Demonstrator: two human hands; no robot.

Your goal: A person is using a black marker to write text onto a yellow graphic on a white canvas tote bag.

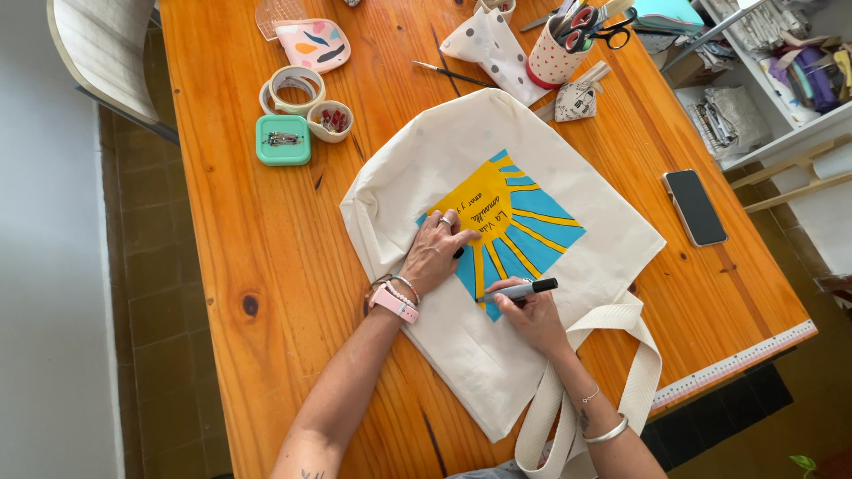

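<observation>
A dotted cup [552, 60] at the far side of the wooden surface [266, 266] holds scissors [596, 27]; a small white bowl [331, 121] holds red bits beside a green box [283, 140]. The cream tote bag [461, 355] lies flat mid-surface, bare wood open to its left, a phone [695, 207] near the right edge. The left hand [435, 253] presses flat, fingers spread, on the bag's blue-and-yellow print [510, 231]. The right hand [532, 315] has its grip closed around a black marker [524, 289] at the print's near edge.

Home craft room: scissors cup [555, 55], tape rolls [295, 87]
</observation>
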